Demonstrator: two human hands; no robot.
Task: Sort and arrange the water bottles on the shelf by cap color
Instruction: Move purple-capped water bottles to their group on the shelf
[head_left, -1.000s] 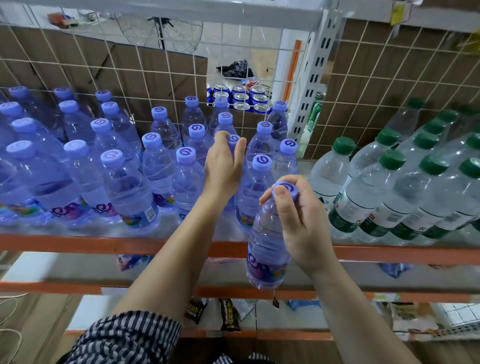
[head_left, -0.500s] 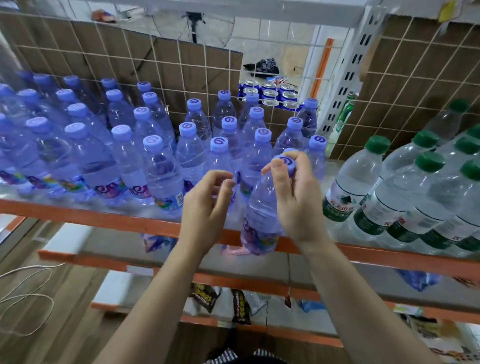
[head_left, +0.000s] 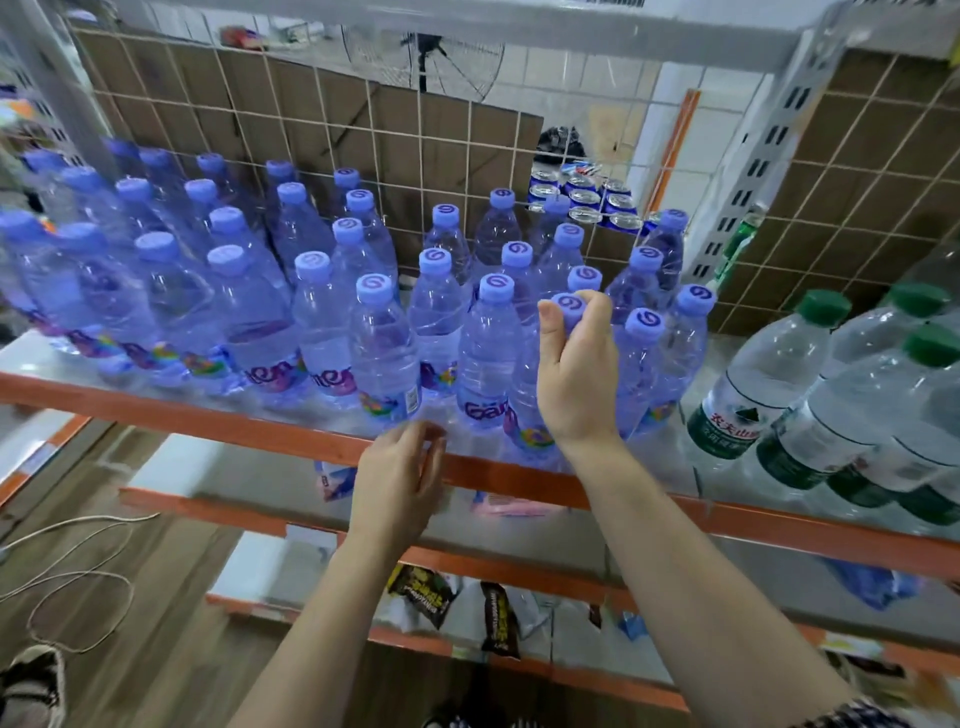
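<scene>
Right hand (head_left: 574, 374) grips one purple-capped bottle (head_left: 524, 415) — left hand (head_left: 400, 480) empty.

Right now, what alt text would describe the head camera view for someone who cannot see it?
A person's right hand grips a purple-capped bottle by its neck at the shelf front, among many alike; the left hand hovers open below. Green-capped bottles stand at right.

"农夫山泉" on green-capped bottle's label (head_left: 727, 423); partial "Gan" on purple-capped bottle's label (head_left: 480, 410).

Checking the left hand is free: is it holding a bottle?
No, the left hand hangs empty before the shelf edge; only the right hand grips a purple-capped bottle.
</scene>
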